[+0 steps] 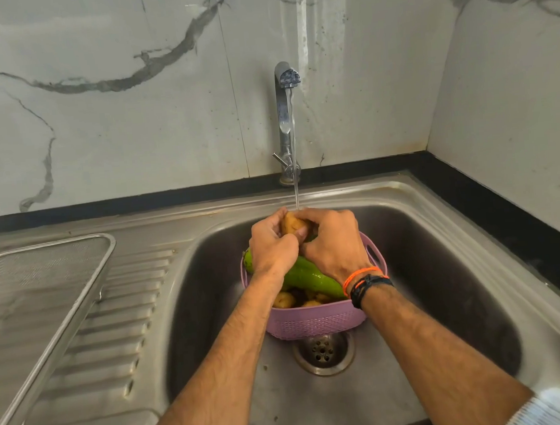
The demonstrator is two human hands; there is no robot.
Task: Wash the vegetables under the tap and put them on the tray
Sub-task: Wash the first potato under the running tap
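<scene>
Marble-veined walls back a steel sink (443,232). Under the tap (286,110), the left hand (271,247) and right hand (333,243) clasp one potato (292,225). Remaining vegetables (306,274) wait in the purple basket (315,321); the tray (41,284), on the worktop's left, appears empty—early going.

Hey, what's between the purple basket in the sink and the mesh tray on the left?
In the head view, only bare steel: the sink wall, then the ribbed drainboard running from the purple basket to the mesh tray.

Basket (315,321) in sink (429,267), before tap (286,123); tray (41,284) left on drainboard (119,328); drain (324,352) before basket.
</scene>
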